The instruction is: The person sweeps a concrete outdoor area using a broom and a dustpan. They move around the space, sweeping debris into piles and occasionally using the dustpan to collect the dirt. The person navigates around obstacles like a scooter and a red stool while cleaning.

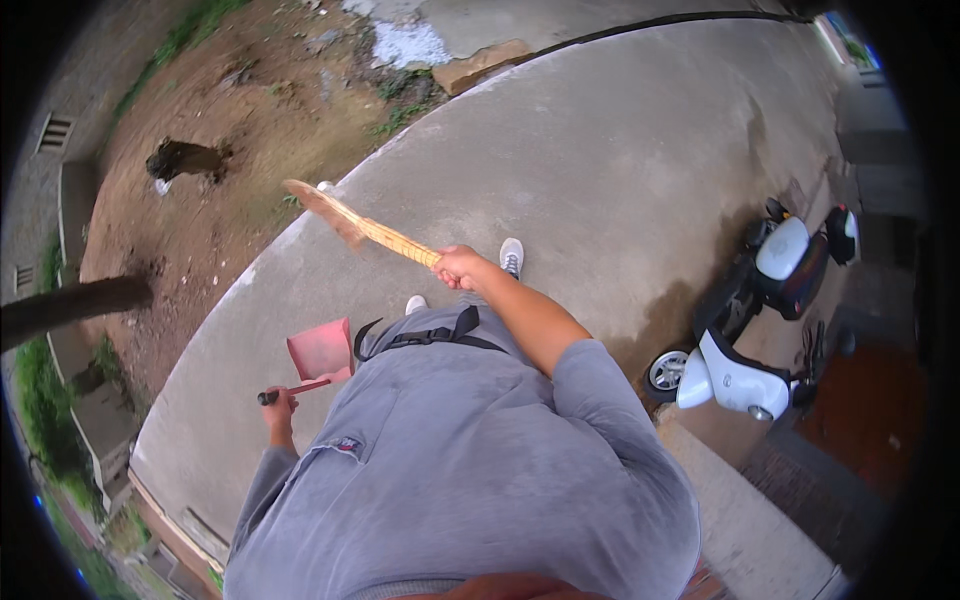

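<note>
My right hand is closed round the bound handle of a straw hand broom, held out in front of me. Its brown bristle end points forward and left, over the pale edge of the concrete. Down at my left side, my left hand grips the stick of a pink dustpan; the stick's dark end sticks out past my fingers. The pan hangs beside my left leg, and I cannot tell whether it touches the ground. Whether anything lies in it is too small to make out.
I stand on a concrete yard. Left of its edge is bare soil with a tree stump and a tree trunk. A white scooter stands on the right, near a concrete ledge.
</note>
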Demonstrator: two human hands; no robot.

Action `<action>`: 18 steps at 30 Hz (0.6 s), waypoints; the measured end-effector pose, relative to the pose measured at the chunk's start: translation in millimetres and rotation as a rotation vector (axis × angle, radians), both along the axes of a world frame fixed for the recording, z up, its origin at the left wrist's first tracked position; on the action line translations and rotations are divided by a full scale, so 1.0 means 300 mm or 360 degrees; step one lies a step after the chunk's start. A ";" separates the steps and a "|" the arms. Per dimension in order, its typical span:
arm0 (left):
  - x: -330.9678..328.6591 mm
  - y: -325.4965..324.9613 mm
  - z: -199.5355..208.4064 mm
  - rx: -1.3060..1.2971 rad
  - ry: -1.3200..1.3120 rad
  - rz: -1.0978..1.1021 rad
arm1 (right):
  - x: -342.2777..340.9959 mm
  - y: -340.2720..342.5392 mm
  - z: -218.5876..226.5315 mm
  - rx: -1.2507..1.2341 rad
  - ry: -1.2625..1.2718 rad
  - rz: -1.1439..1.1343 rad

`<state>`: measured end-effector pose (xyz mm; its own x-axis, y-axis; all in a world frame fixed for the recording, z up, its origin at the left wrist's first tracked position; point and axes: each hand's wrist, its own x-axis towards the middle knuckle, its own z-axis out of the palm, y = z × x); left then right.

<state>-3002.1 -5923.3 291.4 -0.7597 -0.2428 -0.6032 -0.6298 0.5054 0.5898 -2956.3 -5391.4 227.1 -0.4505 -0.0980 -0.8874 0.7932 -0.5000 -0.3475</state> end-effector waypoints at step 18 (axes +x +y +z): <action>0.245 0.557 0.167 -0.0017 -0.0331 0.0735 | 0.813 1.445 -0.225 -0.0073 -0.0338 -0.1960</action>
<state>-2928.5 -5756.3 341.5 -0.4355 -0.5322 -0.7260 -0.8927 0.1516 0.4244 -2712.4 -4958.0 159.6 -0.1134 0.2538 -0.9606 -0.1719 -0.9573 -0.2326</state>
